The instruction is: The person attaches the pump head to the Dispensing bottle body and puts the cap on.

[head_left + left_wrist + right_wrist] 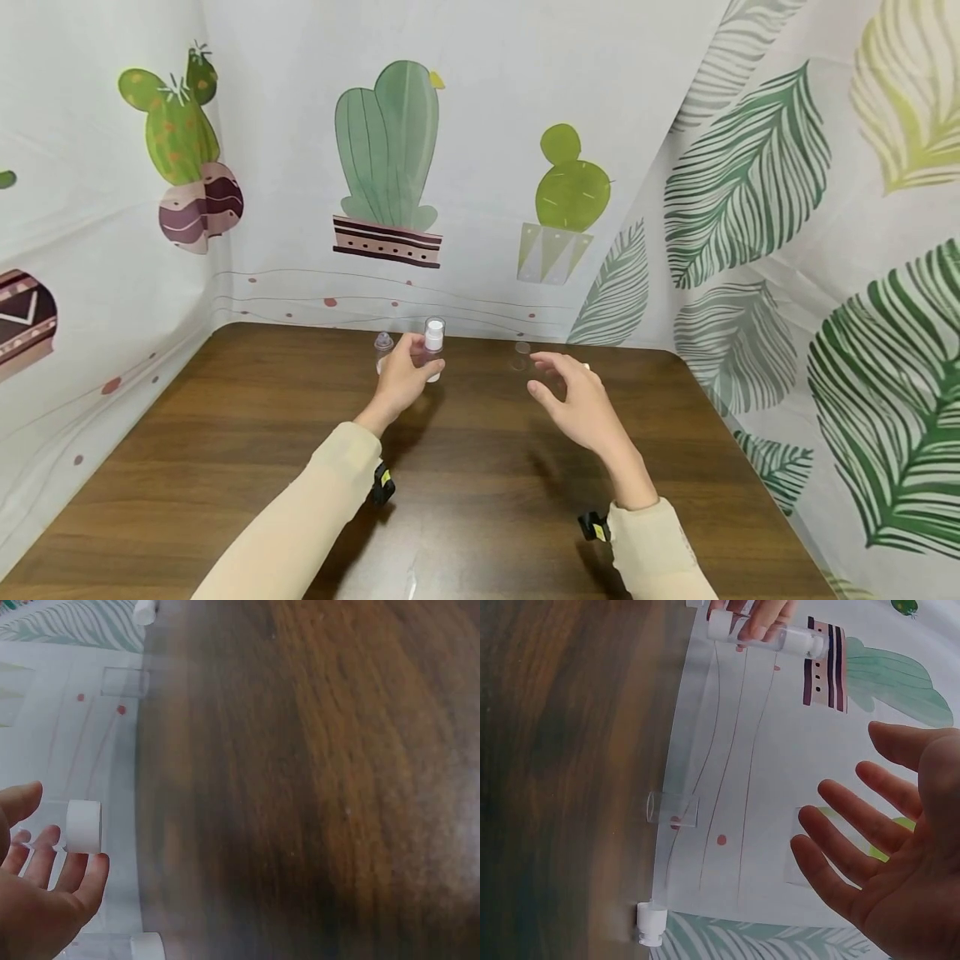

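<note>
My left hand (405,379) grips a clear spray or pump bottle (434,342) upright, thumb on one side and fingers on the other. The bottle has a white base, a white pump top and what looks like a clear cap over it; its white base (84,826) appears past the fingers in the left wrist view. Just left of that hand stands a second clear bottle (383,343) without a white pump top. My right hand (581,404) holds nothing, its fingers spread and slightly bent. Nearest to it is a clear cylindrical cap (521,354) on the table.
A small white pump top (651,922) rests on the table beyond the right hand, mostly hidden in the head view. The brown wooden table (480,483) ends at a patterned cloth backdrop (480,167) close behind the bottles.
</note>
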A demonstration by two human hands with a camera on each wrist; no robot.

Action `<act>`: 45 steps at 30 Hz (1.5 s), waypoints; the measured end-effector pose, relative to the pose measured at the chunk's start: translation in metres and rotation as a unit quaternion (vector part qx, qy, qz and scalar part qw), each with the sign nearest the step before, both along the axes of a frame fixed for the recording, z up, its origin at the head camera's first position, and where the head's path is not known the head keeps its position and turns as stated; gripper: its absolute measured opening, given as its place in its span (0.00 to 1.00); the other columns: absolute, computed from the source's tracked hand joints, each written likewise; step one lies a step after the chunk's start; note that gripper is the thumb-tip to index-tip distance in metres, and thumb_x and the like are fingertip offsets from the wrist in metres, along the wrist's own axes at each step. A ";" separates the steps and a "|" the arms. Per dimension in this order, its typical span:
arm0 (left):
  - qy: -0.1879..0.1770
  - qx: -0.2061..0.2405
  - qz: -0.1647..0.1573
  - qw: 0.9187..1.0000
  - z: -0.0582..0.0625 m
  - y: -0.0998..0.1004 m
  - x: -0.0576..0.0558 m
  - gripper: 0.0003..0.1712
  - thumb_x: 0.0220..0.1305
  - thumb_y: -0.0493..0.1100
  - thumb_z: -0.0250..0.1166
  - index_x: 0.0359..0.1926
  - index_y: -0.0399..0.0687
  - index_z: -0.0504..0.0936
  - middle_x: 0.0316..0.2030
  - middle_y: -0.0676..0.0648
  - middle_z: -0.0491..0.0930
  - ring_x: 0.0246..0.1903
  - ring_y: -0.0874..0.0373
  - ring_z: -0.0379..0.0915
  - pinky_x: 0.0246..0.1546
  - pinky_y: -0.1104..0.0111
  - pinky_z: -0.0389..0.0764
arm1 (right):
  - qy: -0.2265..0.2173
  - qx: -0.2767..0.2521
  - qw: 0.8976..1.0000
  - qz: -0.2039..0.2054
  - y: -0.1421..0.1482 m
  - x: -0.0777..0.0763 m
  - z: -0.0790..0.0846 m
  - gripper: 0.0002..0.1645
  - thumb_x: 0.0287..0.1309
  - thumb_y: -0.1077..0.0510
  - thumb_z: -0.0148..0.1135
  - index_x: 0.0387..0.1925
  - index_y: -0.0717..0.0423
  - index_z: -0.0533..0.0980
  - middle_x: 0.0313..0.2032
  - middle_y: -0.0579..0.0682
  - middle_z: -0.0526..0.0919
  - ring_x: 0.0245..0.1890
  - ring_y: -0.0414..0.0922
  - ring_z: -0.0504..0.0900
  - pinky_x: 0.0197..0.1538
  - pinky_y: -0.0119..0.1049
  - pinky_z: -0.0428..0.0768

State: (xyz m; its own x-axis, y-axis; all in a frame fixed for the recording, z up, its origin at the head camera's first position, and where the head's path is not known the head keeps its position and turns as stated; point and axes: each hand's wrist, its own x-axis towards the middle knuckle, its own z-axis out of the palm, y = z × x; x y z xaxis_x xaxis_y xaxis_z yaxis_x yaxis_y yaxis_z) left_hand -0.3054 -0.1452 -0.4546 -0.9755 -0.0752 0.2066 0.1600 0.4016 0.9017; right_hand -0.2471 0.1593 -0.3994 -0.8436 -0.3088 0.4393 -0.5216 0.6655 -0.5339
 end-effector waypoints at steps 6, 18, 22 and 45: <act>-0.012 -0.004 0.004 1.000 -0.005 0.005 -0.012 0.27 0.67 0.40 0.74 0.62 0.39 0.74 0.57 0.35 0.84 0.59 0.41 0.82 0.62 0.49 0.80 | 0.010 0.000 1.000 0.000 0.001 0.000 0.000 0.25 0.68 0.56 0.72 0.64 0.52 0.79 0.54 0.52 0.87 0.55 0.54 0.85 0.64 0.58 0.72; -0.032 -0.025 0.021 0.999 -0.017 0.008 -0.019 0.28 0.67 0.37 0.74 0.63 0.38 0.72 0.60 0.33 0.82 0.61 0.39 0.81 0.64 0.49 0.78 | 0.011 0.001 1.000 0.007 0.001 -0.001 -0.003 0.25 0.68 0.57 0.72 0.64 0.51 0.79 0.53 0.51 0.87 0.54 0.54 0.85 0.56 0.52 0.80; -0.031 -0.029 0.028 0.999 -0.018 0.010 -0.021 0.27 0.67 0.37 0.74 0.61 0.38 0.73 0.59 0.33 0.83 0.60 0.40 0.81 0.63 0.49 0.78 | 0.009 0.001 1.000 0.009 0.001 -0.001 -0.002 0.25 0.68 0.57 0.72 0.64 0.51 0.79 0.53 0.51 0.87 0.53 0.53 0.85 0.56 0.53 0.81; -0.036 -0.059 0.012 0.998 -0.017 0.011 -0.024 0.33 0.62 0.37 0.78 0.63 0.40 0.71 0.59 0.34 0.83 0.62 0.40 0.81 0.65 0.49 0.77 | 0.004 -0.002 1.000 0.022 0.000 -0.001 -0.003 0.25 0.68 0.57 0.72 0.64 0.50 0.79 0.54 0.50 0.87 0.52 0.50 0.85 0.56 0.56 0.83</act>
State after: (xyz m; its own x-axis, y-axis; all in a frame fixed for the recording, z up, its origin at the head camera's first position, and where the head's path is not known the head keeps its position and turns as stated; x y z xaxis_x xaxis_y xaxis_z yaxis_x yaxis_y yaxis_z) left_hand -0.3294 -0.1345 -0.4712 -0.9864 -0.0782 0.1445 0.0851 0.5090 0.8565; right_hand -0.2483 0.1593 -0.4024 -0.8259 -0.3443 0.4464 -0.5544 0.6396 -0.5324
